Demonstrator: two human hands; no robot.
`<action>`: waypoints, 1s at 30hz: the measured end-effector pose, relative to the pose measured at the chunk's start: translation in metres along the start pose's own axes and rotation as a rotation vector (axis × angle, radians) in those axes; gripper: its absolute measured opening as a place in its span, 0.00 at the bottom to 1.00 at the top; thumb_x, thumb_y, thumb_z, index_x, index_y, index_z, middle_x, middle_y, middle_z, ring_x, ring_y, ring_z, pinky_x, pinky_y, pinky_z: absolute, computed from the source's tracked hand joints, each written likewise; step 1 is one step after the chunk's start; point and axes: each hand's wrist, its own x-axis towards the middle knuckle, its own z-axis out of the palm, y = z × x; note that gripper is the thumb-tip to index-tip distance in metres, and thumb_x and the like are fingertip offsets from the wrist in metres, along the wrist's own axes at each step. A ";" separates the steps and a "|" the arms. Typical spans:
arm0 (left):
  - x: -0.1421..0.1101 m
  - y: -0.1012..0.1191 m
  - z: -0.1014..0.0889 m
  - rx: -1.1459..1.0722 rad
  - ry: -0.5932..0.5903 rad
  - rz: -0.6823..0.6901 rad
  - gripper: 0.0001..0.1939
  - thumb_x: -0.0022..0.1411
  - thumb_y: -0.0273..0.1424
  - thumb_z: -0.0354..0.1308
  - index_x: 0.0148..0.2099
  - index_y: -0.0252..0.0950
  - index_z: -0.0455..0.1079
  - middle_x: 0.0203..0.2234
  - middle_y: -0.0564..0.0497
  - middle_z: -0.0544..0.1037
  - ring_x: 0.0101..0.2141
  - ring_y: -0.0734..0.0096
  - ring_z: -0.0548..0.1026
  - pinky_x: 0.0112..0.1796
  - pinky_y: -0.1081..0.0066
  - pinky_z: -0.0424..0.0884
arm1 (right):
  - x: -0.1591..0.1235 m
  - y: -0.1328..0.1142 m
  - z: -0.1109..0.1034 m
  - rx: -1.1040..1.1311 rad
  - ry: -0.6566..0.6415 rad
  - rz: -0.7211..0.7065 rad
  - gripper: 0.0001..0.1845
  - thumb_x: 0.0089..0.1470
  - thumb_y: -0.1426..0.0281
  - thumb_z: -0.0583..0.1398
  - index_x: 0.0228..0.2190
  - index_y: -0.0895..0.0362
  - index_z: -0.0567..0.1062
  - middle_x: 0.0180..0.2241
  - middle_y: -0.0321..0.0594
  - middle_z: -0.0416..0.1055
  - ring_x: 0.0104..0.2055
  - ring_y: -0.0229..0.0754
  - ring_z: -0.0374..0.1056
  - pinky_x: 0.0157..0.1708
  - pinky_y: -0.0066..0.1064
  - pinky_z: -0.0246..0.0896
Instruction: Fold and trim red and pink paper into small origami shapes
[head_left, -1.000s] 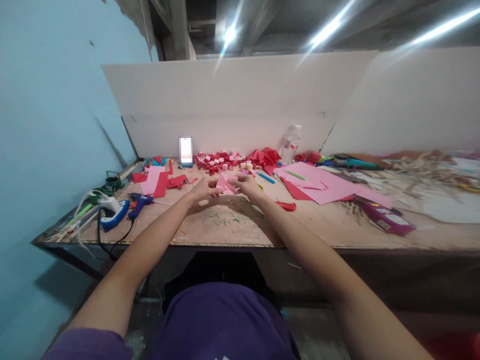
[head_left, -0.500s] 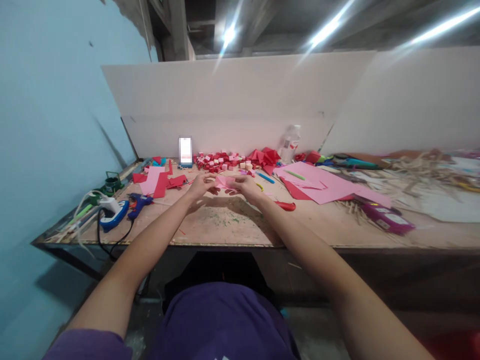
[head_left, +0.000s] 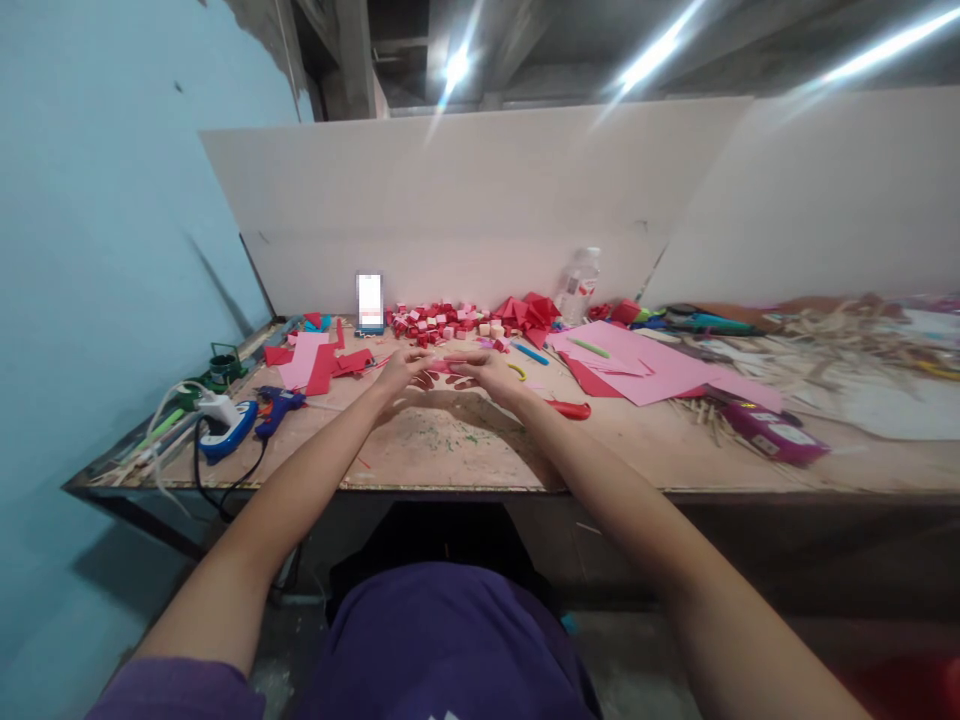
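Note:
Between my two hands is a small piece of pink paper (head_left: 448,367), held just above the table. My left hand (head_left: 406,373) pinches its left side, and my right hand (head_left: 484,371) has its right side between thumb and fingers. The fingers cover much of the paper, so its folds are hard to make out. Behind the hands lies a heap of small red and pink paper cubes (head_left: 442,322). A yellow curved handle (head_left: 517,372) shows beside my right hand, and a red-handled tool (head_left: 570,410) lies farther right.
Red and pink paper pieces (head_left: 321,370) lie at left, near a blue glue gun (head_left: 279,408) and a blue power strip (head_left: 229,432). A phone (head_left: 370,303) stands at the back. Large pink sheets (head_left: 637,365), a plastic bottle (head_left: 580,287) and a purple package (head_left: 776,432) are at right.
The pink paper has gone from a flatter, more visible piece to a narrower strip between my fingers. My hands have come slightly closer together.

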 end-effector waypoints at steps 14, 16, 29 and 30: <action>0.009 -0.007 -0.001 0.118 0.052 0.176 0.12 0.53 0.33 0.70 0.39 0.32 0.78 0.26 0.50 0.80 0.23 0.72 0.75 0.27 0.71 0.73 | -0.001 0.000 -0.004 -0.089 -0.052 0.006 0.15 0.49 0.60 0.72 0.36 0.57 0.85 0.37 0.45 0.81 0.32 0.41 0.76 0.33 0.32 0.75; 0.009 -0.007 0.000 0.146 0.073 0.217 0.11 0.53 0.32 0.69 0.39 0.33 0.78 0.28 0.49 0.81 0.26 0.71 0.76 0.28 0.72 0.73 | -0.002 0.000 -0.004 -0.133 -0.076 -0.005 0.15 0.49 0.61 0.72 0.37 0.57 0.85 0.39 0.44 0.81 0.32 0.40 0.75 0.32 0.32 0.75; 0.001 0.003 0.010 0.235 0.057 0.290 0.09 0.53 0.31 0.67 0.38 0.33 0.81 0.34 0.47 0.84 0.37 0.63 0.80 0.43 0.66 0.75 | -0.007 0.000 0.000 -0.349 -0.218 -0.029 0.09 0.50 0.64 0.67 0.29 0.59 0.82 0.30 0.39 0.79 0.32 0.41 0.74 0.31 0.28 0.71; 0.000 0.003 0.010 0.240 0.053 0.284 0.09 0.53 0.32 0.67 0.37 0.33 0.81 0.33 0.47 0.84 0.36 0.63 0.79 0.42 0.66 0.75 | -0.007 0.000 -0.001 -0.363 -0.220 -0.038 0.10 0.50 0.64 0.68 0.29 0.59 0.82 0.29 0.39 0.78 0.31 0.41 0.74 0.31 0.28 0.71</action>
